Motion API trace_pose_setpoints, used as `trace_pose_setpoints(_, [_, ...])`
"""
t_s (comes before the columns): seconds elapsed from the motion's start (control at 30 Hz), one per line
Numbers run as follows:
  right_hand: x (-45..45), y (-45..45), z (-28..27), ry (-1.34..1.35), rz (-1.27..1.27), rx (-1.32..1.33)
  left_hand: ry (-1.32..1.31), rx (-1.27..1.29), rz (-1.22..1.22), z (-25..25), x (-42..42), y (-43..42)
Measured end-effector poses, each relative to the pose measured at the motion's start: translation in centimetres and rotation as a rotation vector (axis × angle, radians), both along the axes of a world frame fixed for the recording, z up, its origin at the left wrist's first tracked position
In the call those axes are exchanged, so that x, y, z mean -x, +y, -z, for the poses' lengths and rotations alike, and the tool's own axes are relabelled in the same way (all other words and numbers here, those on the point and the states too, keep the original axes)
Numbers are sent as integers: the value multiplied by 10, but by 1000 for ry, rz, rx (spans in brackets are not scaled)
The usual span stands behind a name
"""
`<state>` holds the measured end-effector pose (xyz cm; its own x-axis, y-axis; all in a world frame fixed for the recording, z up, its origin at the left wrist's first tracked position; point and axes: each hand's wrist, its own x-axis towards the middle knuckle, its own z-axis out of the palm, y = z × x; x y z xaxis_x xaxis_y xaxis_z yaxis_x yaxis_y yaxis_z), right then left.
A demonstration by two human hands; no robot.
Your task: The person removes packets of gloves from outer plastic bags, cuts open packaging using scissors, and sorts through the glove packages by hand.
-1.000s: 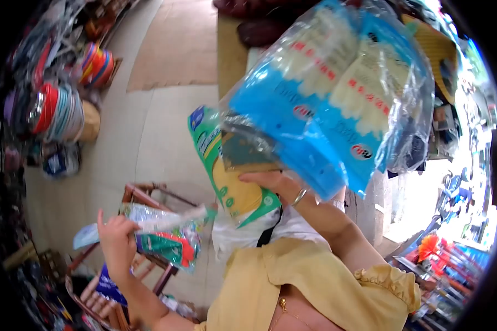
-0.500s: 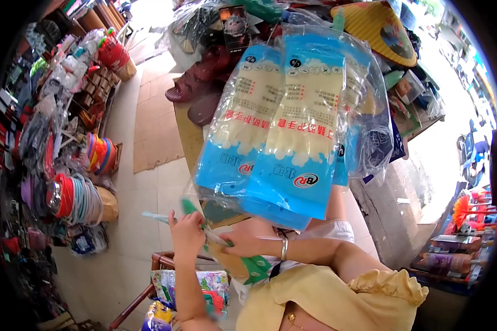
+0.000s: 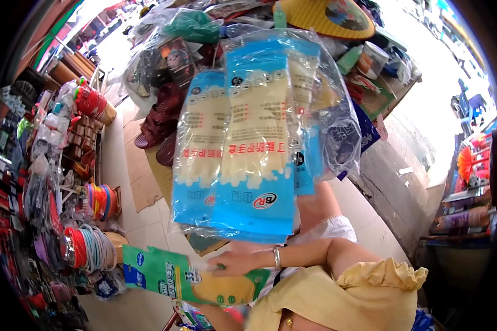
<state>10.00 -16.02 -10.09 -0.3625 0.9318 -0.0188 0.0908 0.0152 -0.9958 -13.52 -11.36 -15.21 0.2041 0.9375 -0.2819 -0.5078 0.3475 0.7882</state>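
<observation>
My right hand (image 3: 233,263), with a silver bangle at its wrist, grips the upper edge of a green package (image 3: 168,271) that shows yellow gloves. The package is stretched out to the left, low in the view. Part of my left forearm (image 3: 212,317) shows beneath it; the left hand and its fingers are hidden. Just above my right hand, blue and cream glove packets (image 3: 258,143) lie in a clear plastic bag. A colourful plastic-wrapped pack (image 3: 192,315) is partly covered by the green package.
Dark red slippers (image 3: 163,118), a yellow conical hat (image 3: 328,17) and a clear tub (image 3: 371,59) surround the bagged packets. Along the left side are coiled hoses (image 3: 96,248) and crowded goods. Orange-red brushes (image 3: 469,160) stand at the right.
The green package has swung out to the left, with my right hand still on it. My left hand has dropped out of sight beneath it. The view has shifted, bringing more goods in at the top.
</observation>
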Motion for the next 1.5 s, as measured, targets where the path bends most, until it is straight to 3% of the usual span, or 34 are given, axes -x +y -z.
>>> trace_pose_setpoints(0.03, [1,1,12,5,12,1,-16,-56,5,-10,-3,-3])
trace_pose_setpoints(0.1, [2,8,33,-248,264,-310,-45,-166,24,-26,-11,-6])
trace_pose_setpoints(0.2, [-6,8,29,-250,174,-108,-100,-316,67,-45,-26,-13])
trace_pose_setpoints(0.3, [-21,-1,-4,-186,192,-119,-139,-421,132,-57,-39,-25])
trace_pose_setpoints(0.37, [-17,0,4,-198,232,-162,-129,-449,154,-57,-41,-37])
trace_pose_setpoints(0.47, [-6,4,25,-295,294,-271,228,-113,-54,-23,0,-39])
trace_pose_setpoints(0.53, [-9,6,19,-385,318,-342,189,-53,-102,-37,-2,-42])
trace_pose_setpoints(0.63, [-3,4,22,456,-41,75,117,-99,-58,-61,-3,-49])
trace_pose_setpoints(0.67, [-2,4,26,459,-48,76,178,-77,-28,-68,2,-48])
trace_pose_setpoints(0.73, [-4,4,21,539,-290,264,245,-51,-10,-75,13,-42])
trace_pose_setpoints(0.8, [4,-3,18,684,-312,372,456,-122,3,-77,25,-38])
trace_pose_setpoints(0.9, [8,-8,-1,532,-48,98,416,-265,-65,-92,15,-43])
trace_pose_setpoints(0.93, [5,-12,-17,540,-51,94,346,-293,-104,-95,17,-41])
trace_pose_setpoints(1.0, [-3,-24,-45,141,-94,-146,212,-248,-6,-103,26,-43])
trace_pose_setpoints(1.03, [2,-30,-47,163,-69,-318,172,-347,-60,-104,28,-43])
trace_pose_setpoints(1.07, [-1,-36,-53,164,-57,-319,127,-444,-113,-103,28,-42])
trace_pose_setpoints(1.13, [-16,-50,-79,248,-80,-305,-25,-370,-24,-144,-8,-42])
trace_pose_setpoints(1.2, [-29,-54,-78,397,-99,-246,258,-604,152,-163,-37,-31])
trace_pose_setpoints(1.27, [-56,-57,-78,548,88,-534,314,-642,196,-174,-69,-20])
trace_pose_setpoints(1.33, [-99,-88,-91,457,201,-376,330,-769,442,-181,-95,-3])
trace_pose_setpoints(1.4, [-138,-118,-91,330,270,-456,11,-221,457,-193,-125,27])
trace_pose_setpoints(1.47, [-169,-155,-86,224,467,-543,332,-642,693,-206,-190,59])
trace_pose_setpoints(1.5, [-180,-176,-85,278,595,-516,596,-707,712,-194,-215,99])
